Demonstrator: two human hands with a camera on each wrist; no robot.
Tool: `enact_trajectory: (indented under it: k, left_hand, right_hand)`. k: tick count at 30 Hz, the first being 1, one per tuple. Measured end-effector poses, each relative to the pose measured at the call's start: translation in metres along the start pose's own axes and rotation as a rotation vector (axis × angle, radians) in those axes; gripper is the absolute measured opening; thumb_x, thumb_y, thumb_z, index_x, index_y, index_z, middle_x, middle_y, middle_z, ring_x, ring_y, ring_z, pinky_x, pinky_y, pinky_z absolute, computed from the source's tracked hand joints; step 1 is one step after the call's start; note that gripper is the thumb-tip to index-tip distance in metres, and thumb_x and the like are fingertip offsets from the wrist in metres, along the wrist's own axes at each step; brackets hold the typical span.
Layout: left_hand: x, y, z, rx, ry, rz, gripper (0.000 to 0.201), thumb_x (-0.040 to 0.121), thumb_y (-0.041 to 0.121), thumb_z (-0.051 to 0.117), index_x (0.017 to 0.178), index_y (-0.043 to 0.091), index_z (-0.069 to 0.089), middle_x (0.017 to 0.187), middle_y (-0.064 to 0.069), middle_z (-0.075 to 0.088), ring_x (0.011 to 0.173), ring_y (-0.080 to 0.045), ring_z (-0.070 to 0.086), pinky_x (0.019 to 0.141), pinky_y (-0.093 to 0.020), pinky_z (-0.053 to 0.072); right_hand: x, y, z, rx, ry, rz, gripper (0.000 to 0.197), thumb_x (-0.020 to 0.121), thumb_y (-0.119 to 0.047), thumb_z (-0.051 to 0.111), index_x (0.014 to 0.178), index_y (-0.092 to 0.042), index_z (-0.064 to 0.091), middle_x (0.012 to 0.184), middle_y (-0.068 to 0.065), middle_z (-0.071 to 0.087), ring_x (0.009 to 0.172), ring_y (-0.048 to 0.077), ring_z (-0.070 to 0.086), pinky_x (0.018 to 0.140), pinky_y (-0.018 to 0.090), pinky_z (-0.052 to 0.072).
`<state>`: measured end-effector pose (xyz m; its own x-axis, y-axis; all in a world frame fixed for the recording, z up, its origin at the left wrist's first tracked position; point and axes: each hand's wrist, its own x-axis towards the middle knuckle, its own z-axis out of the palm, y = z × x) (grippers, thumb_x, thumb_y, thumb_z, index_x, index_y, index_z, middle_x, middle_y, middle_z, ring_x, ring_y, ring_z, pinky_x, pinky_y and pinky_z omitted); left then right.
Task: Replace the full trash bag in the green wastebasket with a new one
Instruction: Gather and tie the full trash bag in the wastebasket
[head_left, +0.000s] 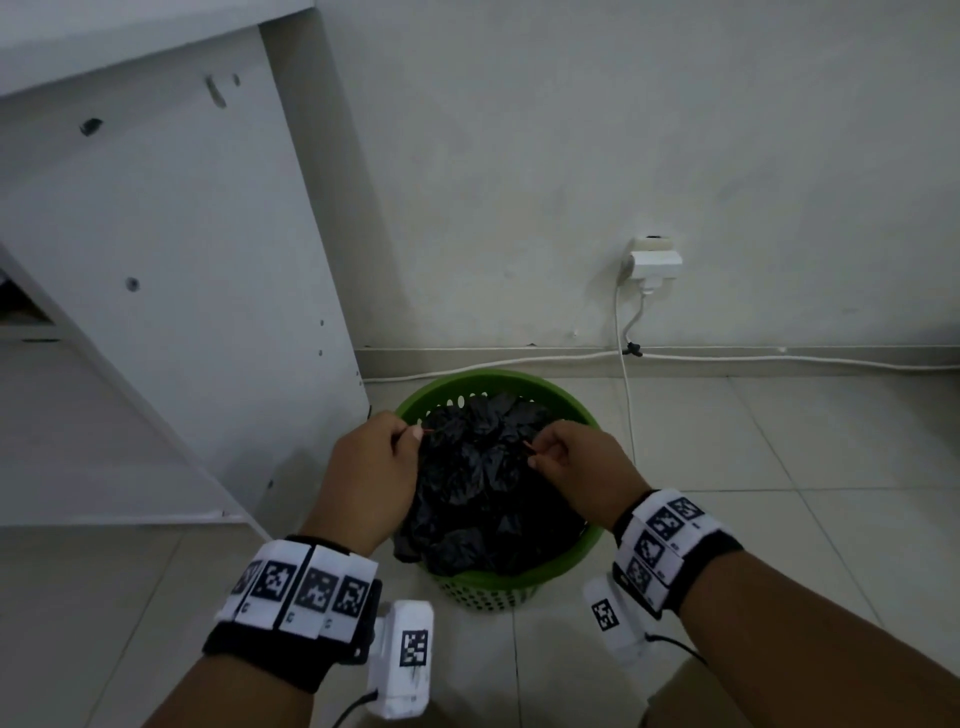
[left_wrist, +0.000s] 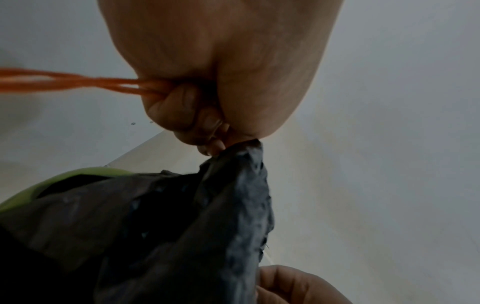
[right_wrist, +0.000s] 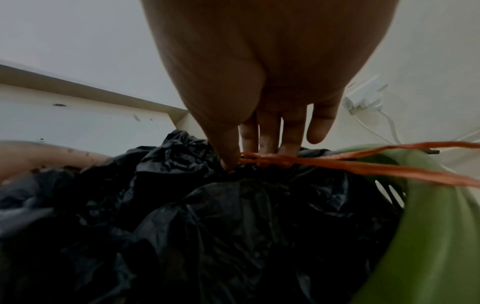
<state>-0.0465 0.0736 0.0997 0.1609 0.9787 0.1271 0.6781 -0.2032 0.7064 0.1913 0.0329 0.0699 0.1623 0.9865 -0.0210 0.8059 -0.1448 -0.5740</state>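
A green perforated wastebasket (head_left: 519, 584) stands on the tiled floor by the wall, filled with a crumpled black trash bag (head_left: 483, 483). My left hand (head_left: 374, 467) is at the bag's left top edge, fingers curled round an orange drawstring (left_wrist: 78, 83) and the gathered black plastic (left_wrist: 241, 185). My right hand (head_left: 566, 462) is at the bag's right top edge, its thumb and fingers pinching the other orange drawstring (right_wrist: 337, 164) against the bag (right_wrist: 207, 226). The basket's green rim (right_wrist: 428, 236) shows at the right in the right wrist view.
A white cabinet panel (head_left: 171, 270) stands close on the left of the basket. A white wall plug (head_left: 654, 262) with cables (head_left: 626, 395) running along the skirting sits behind and to the right. Tiled floor (head_left: 805, 493) spreads out on the right.
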Motion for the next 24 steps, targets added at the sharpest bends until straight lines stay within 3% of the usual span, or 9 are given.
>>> enact_trajectory:
  k: [2,5,7,9,12,14,16,20,24]
  left_hand:
    - [0.000,0.001,-0.001,-0.007,-0.007,-0.033,0.032,0.102,0.030,0.050,0.079,0.011,0.059,0.075,-0.004,0.061,0.068,-0.010,0.054,0.054,-0.022,0.032]
    - [0.002,0.001,-0.002,-0.005,-0.004,-0.090,0.035,0.101,0.030,0.050,0.078,0.007,0.061,0.076,-0.007,0.062,0.069,-0.012,0.054,0.054,-0.022,0.031]
    - [0.004,0.004,-0.003,0.009,0.012,-0.121,0.041,0.101,0.030,0.049,0.072,0.002,0.058,0.075,-0.012,0.063,0.066,-0.016,0.054,0.052,-0.024,0.030]
    - [0.008,0.011,-0.005,-0.008,0.026,-0.132,0.046,0.100,0.028,0.048,0.064,0.000,0.050,0.072,-0.019,0.061,0.063,-0.022,0.054,0.052,-0.029,0.033]
    - [0.014,0.027,-0.010,-0.055,0.027,-0.111,0.047,0.097,0.027,0.050,0.059,0.001,0.046,0.068,-0.026,0.059,0.064,-0.034,0.056,0.057,-0.039,0.040]
    - [0.016,0.040,-0.014,-0.108,0.015,-0.123,0.047,0.096,0.026,0.051,0.054,0.006,0.044,0.057,-0.020,0.054,0.055,-0.033,0.050,0.055,-0.038,0.037]
    - [0.018,0.052,-0.014,-0.320,0.003,-0.208,0.045,0.097,0.025,0.053,0.055,0.007,0.054,0.054,-0.011,0.060,0.044,-0.024,0.045,0.048,-0.028,0.034]
    - [0.011,0.070,-0.009,-0.744,-0.138,-0.301,0.025,0.102,0.026,0.055,0.084,0.009,0.059,0.085,-0.008,0.078,0.033,-0.008,0.036,0.036,-0.017,0.029]
    - [-0.002,0.052,-0.001,-0.519,-0.221,-0.044,0.030,0.100,0.031,0.058,0.082,0.014,0.075,0.073,-0.004,0.076,0.059,-0.012,0.066,0.064,-0.030,0.055]
  right_hand:
    - [0.001,-0.002,-0.005,0.065,0.012,0.044,0.009,0.090,-0.026,0.066,0.088,-0.017,0.069,0.078,-0.002,0.068,0.072,0.013,0.063,0.064,0.023,0.046]
    - [0.000,-0.006,-0.015,0.165,0.014,0.086,0.019,0.094,-0.026,0.060,0.081,-0.015,0.069,0.066,-0.001,0.067,0.059,0.013,0.064,0.062,0.025,0.049]
    - [-0.003,-0.014,-0.023,0.193,0.113,0.048,0.023,0.096,-0.027,0.058,0.083,-0.013,0.070,0.069,-0.004,0.066,0.063,0.009,0.062,0.064,0.026,0.048]
    - [-0.010,-0.031,-0.029,0.279,0.236,-0.014,0.020,0.096,-0.028,0.057,0.082,-0.019,0.068,0.073,-0.009,0.066,0.066,-0.001,0.059,0.061,0.016,0.044]
    - [-0.024,-0.061,-0.030,0.269,0.294,-0.196,0.012,0.096,-0.027,0.058,0.089,-0.022,0.066,0.083,-0.009,0.067,0.074,0.001,0.059,0.067,0.010,0.043]
    - [-0.031,-0.073,-0.022,0.201,0.259,-0.357,0.010,0.096,-0.024,0.059,0.092,-0.019,0.066,0.084,-0.007,0.068,0.076,0.003,0.057,0.068,0.009,0.041]
    - [-0.035,-0.078,-0.011,0.104,0.179,-0.416,0.011,0.096,-0.026,0.057,0.096,-0.018,0.065,0.088,-0.003,0.069,0.079,0.009,0.059,0.070,0.020,0.045]
    - [-0.038,-0.079,0.000,0.111,-0.002,-0.401,0.013,0.096,-0.021,0.056,0.095,-0.011,0.065,0.091,0.004,0.070,0.080,0.016,0.061,0.068,0.025,0.044]
    - [-0.035,-0.086,-0.022,0.300,-0.221,-0.234,0.013,0.091,-0.012,0.061,0.088,-0.009,0.072,0.080,0.000,0.071,0.068,0.006,0.062,0.062,0.011,0.044]
